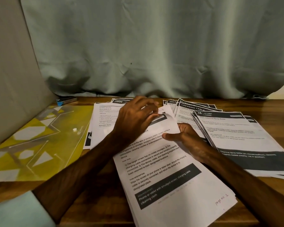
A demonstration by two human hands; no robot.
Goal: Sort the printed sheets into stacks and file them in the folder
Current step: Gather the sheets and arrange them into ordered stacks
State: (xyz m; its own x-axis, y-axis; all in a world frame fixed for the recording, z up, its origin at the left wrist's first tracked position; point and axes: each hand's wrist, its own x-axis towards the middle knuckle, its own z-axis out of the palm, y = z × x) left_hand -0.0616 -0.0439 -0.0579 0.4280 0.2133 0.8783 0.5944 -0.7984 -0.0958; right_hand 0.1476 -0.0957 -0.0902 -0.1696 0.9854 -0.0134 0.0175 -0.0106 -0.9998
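Sorting is in hand: the near stack [175,185] at six o'clock, printed pages with black bands, has its top sheet's far corner pinched up by the left hand [134,118], while the right hand [187,138] grips its right edge. The next move probably calls for peeling that single sheet off towards a matching pile [236,136] at three o'clock. The yellow folder [31,145] lies at nine.

Left hand [134,118] hides top sheet [170,177] heading; folder [31,145] cut off left.
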